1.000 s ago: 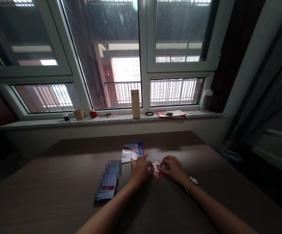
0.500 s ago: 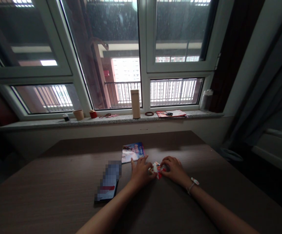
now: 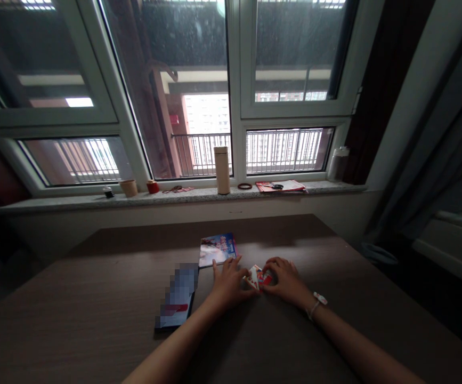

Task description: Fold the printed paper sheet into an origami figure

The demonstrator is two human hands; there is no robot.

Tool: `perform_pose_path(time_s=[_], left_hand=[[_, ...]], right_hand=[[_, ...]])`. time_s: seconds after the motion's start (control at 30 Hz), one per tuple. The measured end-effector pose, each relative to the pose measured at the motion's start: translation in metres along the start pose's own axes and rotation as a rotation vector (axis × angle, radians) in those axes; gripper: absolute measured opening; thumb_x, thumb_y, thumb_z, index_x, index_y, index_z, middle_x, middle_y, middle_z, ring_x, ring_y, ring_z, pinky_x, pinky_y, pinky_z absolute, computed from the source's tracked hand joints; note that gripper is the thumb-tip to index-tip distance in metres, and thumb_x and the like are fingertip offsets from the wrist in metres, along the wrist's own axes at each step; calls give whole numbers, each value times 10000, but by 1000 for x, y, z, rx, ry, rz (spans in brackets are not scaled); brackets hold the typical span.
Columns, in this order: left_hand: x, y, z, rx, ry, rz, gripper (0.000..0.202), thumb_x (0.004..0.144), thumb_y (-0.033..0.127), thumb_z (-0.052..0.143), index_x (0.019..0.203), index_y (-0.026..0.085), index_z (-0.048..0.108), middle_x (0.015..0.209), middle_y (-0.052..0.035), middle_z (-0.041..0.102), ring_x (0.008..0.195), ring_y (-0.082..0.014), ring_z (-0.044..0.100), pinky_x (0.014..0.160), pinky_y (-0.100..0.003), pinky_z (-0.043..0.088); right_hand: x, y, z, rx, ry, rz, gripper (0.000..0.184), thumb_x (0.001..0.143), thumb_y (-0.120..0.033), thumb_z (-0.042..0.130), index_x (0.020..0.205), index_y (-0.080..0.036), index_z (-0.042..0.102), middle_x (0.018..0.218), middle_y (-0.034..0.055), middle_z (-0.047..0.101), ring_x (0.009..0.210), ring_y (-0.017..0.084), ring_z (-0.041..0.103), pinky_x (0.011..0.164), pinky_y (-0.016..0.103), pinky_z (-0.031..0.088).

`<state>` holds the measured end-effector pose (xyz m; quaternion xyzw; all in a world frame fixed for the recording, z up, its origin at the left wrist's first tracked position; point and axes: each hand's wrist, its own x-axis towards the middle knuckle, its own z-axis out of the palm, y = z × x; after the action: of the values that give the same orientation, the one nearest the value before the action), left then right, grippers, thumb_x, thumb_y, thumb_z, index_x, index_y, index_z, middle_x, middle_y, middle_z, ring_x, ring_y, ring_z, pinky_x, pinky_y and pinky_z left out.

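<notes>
Grasping the red-and-white paper [image 3: 253,278] by opposite sides on the tabletop [image 3: 95,288], just below the frame's centre, the left hand [image 3: 229,282] and right hand [image 3: 285,280] have something likely light, creasable (easily torn, probably), best pinched near its corners.

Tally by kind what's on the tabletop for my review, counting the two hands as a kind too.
Hands: 2 (left hand, right hand)
Folded paper: 1, red and white, between the hands
Phone: 1, screen pixelated
Printed booklet: 1, mostly blue and white
Total: 5
</notes>
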<state>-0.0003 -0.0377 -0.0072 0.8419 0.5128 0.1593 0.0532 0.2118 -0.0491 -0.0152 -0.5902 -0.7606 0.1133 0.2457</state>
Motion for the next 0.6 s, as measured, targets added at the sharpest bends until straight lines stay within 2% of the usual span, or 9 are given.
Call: perform_pose_path(time_s=[0.23, 0.6], left_hand=[[3, -4, 0, -13, -2, -44, 343, 722, 537, 724, 1027, 382, 699, 1480, -45, 397, 1360, -365, 305, 1031, -744, -34], [8, -3, 9, -17, 74, -45, 167, 823, 410, 664, 966, 335, 707, 1425, -32, 461, 1343, -323, 324, 1042, -742, 9]], right_hand=[[-4, 1, -2, 11, -39, -13, 536, 631, -576, 709, 1070, -285, 609, 1255, 69, 532, 1230, 296, 439, 1109, 546, 169], [-4, 9, 0, 13, -63, -65, 587, 637, -592, 714, 1127, -297, 585, 1285, 64, 512, 1252, 293, 413, 1116, 543, 146]])
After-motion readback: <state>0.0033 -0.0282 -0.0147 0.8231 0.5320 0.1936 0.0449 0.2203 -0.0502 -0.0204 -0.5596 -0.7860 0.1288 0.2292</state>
